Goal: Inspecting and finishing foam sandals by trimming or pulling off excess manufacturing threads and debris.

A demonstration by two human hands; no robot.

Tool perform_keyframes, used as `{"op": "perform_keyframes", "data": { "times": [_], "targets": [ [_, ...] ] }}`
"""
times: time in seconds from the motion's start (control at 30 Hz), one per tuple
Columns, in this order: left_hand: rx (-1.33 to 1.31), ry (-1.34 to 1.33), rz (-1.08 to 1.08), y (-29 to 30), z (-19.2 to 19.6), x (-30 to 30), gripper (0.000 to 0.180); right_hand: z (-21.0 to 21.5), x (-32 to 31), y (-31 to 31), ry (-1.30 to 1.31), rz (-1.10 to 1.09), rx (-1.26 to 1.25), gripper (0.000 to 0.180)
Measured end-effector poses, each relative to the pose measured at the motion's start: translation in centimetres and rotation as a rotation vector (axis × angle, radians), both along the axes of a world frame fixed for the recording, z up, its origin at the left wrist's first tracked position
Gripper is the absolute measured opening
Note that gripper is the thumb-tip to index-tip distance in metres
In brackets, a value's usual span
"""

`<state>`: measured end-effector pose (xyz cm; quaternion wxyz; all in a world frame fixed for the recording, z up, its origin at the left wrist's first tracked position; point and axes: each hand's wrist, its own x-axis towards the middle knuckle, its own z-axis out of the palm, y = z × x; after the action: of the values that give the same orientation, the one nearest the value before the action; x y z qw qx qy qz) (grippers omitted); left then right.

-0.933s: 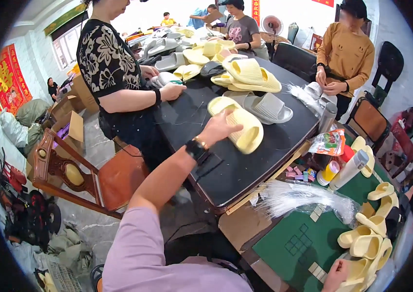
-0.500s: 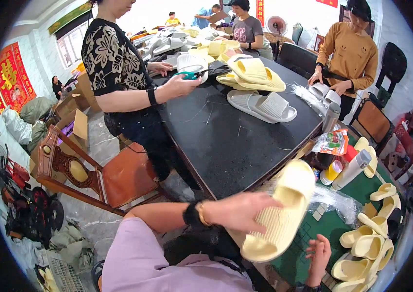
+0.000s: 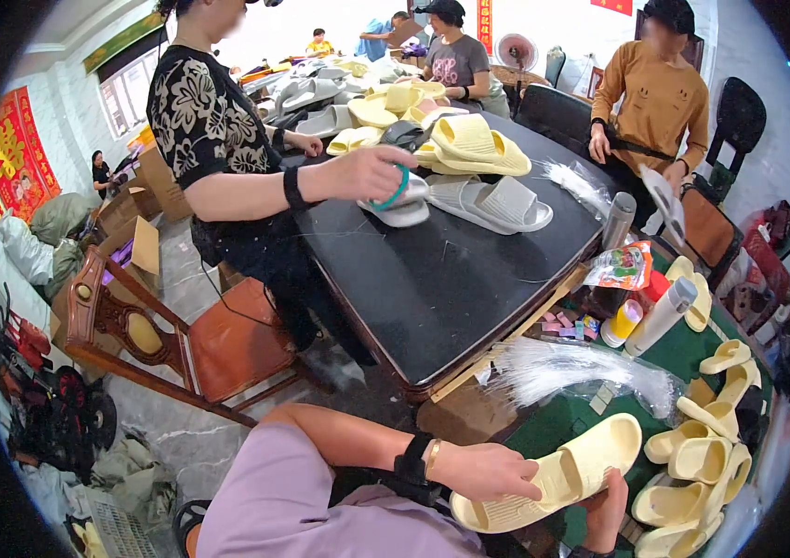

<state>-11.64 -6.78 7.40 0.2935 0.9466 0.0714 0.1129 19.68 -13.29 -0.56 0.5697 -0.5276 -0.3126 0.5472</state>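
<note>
One pale yellow slide slipper point(image 3: 557, 479) lies slantwise across my two hands near the lower edge, its strap end pointing up and right. My left hand point(image 3: 488, 472), with a black band and a bracelet at the wrist, has its fingers curled onto the ribbed footbed behind the strap. On the strap side, my right hand point(image 3: 605, 510) grips the slipper's near edge, with part of its fingers hidden below the sole. Just beyond the slipper, a bundle of clear plastic strands point(image 3: 562, 374) rests on the green tabletop point(image 3: 590, 428).
Several yellow slippers point(image 3: 700, 458) crowd the right side. A grey bottle point(image 3: 663, 316) and a yellow-labelled container point(image 3: 622, 324) stand behind the strands. Across the black table point(image 3: 451, 288), a person holds green-handled scissors point(image 3: 393, 191) by grey slippers point(image 3: 497, 203). A wooden chair point(image 3: 227, 335) stands left.
The yellow slipper has come down toward me and turned more level. My right hand, empty before, now grips it. The co-worker at right has lifted a slipper off the table.
</note>
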Motion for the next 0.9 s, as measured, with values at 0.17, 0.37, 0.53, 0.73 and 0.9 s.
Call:
{"op": "perform_keyframes", "data": {
  "times": [0.17,0.37,0.53,0.73,0.9],
  "targets": [
    [0.087,-0.016,0.038,-0.1,0.1,0.0,0.068,1.8,0.6,-0.2,-0.088,-0.007,-0.061,0.05],
    [-0.049,-0.377,0.645,0.2,-0.3,-0.8,0.076,1.0,2.9,-0.5,0.23,-0.228,0.093,0.059],
    [-0.807,-0.212,0.672,-0.6,-3.6,-1.2,0.056,-1.2,4.0,-1.2,0.314,-0.293,0.147,0.063],
    [-1.145,-0.253,0.693,-1.9,-3.9,-1.2,0.044,-2.7,3.0,-2.9,0.331,-0.272,0.142,0.059],
    [-1.079,-0.365,0.707,-1.7,-4.0,-1.4,0.031,0.7,-0.8,-4.0,0.337,-0.341,0.235,0.058]
  ]
}}
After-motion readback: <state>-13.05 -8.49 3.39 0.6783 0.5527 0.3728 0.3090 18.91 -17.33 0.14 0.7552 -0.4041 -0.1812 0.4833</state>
